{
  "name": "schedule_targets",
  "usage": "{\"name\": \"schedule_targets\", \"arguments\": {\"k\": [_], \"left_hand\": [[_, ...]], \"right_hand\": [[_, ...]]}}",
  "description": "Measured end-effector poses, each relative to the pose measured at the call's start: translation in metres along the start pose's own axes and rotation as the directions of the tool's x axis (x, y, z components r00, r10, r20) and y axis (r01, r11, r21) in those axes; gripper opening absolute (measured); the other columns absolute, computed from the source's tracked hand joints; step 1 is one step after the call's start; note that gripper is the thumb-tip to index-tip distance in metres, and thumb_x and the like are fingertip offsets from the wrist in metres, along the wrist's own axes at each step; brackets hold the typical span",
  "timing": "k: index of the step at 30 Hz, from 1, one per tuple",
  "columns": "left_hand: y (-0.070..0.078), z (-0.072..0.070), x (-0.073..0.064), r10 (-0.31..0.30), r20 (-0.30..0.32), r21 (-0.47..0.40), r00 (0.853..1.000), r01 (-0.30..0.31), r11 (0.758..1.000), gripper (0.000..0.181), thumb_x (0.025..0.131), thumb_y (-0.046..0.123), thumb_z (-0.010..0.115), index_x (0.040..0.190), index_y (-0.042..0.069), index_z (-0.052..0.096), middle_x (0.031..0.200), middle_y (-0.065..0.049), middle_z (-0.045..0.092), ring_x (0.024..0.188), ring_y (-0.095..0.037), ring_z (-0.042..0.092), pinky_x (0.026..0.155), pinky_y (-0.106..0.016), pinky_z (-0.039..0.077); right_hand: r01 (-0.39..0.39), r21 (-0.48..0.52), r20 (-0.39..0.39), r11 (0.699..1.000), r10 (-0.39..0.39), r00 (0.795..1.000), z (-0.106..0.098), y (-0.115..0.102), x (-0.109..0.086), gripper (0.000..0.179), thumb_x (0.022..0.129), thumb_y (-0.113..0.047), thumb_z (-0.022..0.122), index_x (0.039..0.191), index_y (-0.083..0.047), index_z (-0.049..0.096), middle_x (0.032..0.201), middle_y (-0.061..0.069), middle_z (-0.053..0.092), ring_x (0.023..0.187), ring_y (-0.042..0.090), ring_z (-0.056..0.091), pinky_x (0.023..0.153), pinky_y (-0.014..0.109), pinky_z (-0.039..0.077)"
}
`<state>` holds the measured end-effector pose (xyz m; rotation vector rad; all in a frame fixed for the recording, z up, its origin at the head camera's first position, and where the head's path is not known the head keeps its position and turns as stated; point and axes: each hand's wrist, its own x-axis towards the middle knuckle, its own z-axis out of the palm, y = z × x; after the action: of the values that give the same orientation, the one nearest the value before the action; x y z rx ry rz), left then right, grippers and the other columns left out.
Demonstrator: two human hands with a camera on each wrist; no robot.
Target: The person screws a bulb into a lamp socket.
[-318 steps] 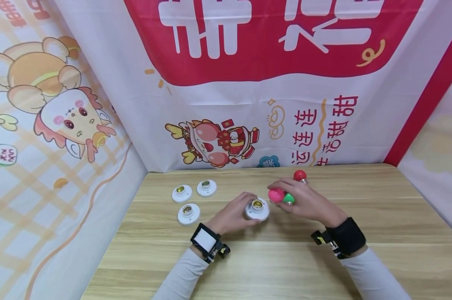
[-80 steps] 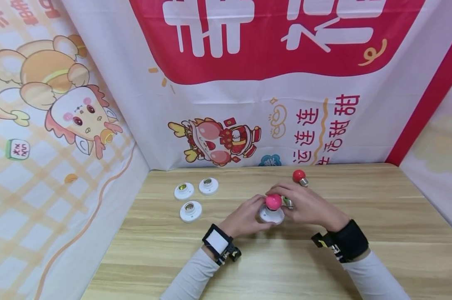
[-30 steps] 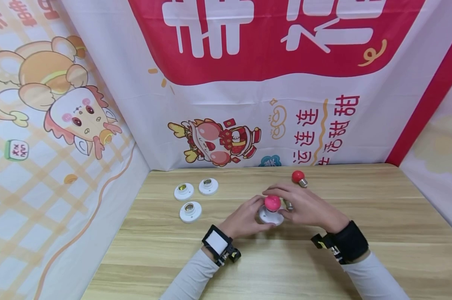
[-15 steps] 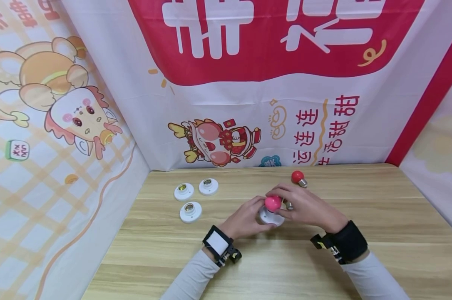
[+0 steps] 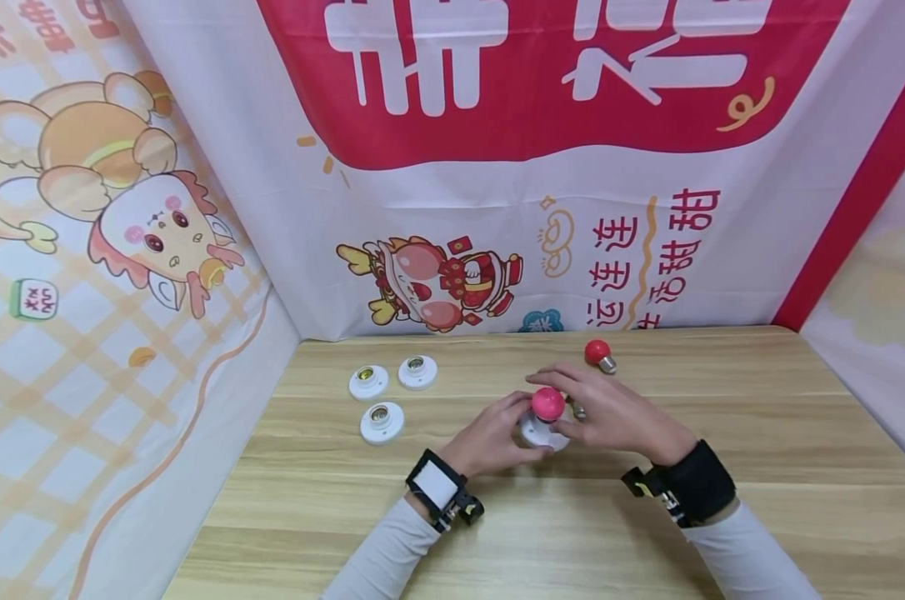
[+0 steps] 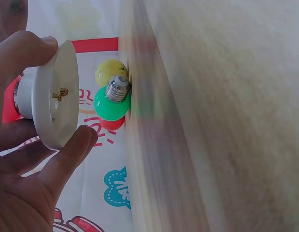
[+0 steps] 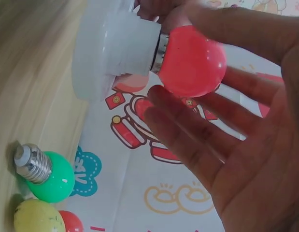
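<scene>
My left hand grips a round white lamp socket by its rim. The left wrist view shows the socket's hollow underside with brass terminals, held up off the table. A pink light bulb stands in the socket, a strip of its metal base showing in the right wrist view. My right hand holds that bulb's globe between thumb and fingers. Beyond the hands lie a green bulb and a yellow bulb, mostly hidden by my right hand in the head view.
Three white lamp sockets without bulbs, one front and two behind, stand on the left of the wooden table. A red bulb lies near the back edge. Printed cloth hangs behind the table.
Since the oldest frame, the pink bulb has moved from my right hand into the socket, which shifted slightly right. Lately my right fingers have shifted around its globe; my left hand stays still.
</scene>
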<state>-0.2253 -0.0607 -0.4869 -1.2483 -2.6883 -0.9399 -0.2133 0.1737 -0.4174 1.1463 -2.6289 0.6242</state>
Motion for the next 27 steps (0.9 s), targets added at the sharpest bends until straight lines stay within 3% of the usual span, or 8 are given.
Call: {"name": "schedule_targets", "arguments": {"k": [4,9,19,27], "left_hand": [[-0.0009,-0.0001,0.0002,0.023,-0.007,0.016,1.000,-0.023,1.000,0.079,0.093,0.033,0.084,0.159,0.010,0.047,0.161,-0.009,0.052,0.142,-0.018,0.058,0.117,-0.024,0.049],[-0.0016,0.0006,0.0003,0.020,-0.009,0.021,1.000,-0.019,1.000,0.079,0.093,0.033,0.084,0.159,0.009,0.047,0.161,-0.009,0.053,0.142,-0.018,0.058,0.117,-0.023,0.049],[-0.0021,-0.0002,-0.0015,-0.017,0.014,0.000,1.000,0.017,1.000,0.078,0.094,0.034,0.083,0.160,0.011,0.046,0.160,-0.008,0.053,0.141,-0.017,0.059,0.116,-0.024,0.050],[-0.0028,-0.0003,-0.0016,-0.050,0.032,-0.012,0.998,0.050,0.999,0.077,0.095,0.037,0.082,0.160,0.013,0.047,0.160,-0.006,0.054,0.140,-0.016,0.059,0.116,-0.026,0.051]], "right_hand": [[0.029,0.018,0.017,0.999,-0.029,0.999,-0.0003,-0.0003,0.0004,0.058,0.082,-0.006,0.090,0.136,-0.011,0.071,0.135,0.006,0.072,0.127,0.027,0.069,0.106,0.048,0.060],[0.022,0.033,0.028,0.999,-0.023,0.999,0.0000,-0.0006,0.0015,0.054,0.082,-0.004,0.089,0.133,-0.008,0.072,0.131,0.007,0.074,0.123,0.026,0.071,0.103,0.045,0.062],[0.024,0.012,0.043,1.000,-0.024,0.999,0.0000,-0.0012,0.0030,0.046,0.089,-0.012,0.087,0.133,-0.007,0.073,0.130,0.008,0.074,0.121,0.027,0.072,0.102,0.044,0.063],[0.009,0.014,0.032,1.000,-0.010,0.999,0.0015,-0.0018,0.0031,0.045,0.088,-0.015,0.088,0.130,-0.007,0.074,0.127,0.008,0.075,0.118,0.024,0.073,0.100,0.042,0.063]]}}
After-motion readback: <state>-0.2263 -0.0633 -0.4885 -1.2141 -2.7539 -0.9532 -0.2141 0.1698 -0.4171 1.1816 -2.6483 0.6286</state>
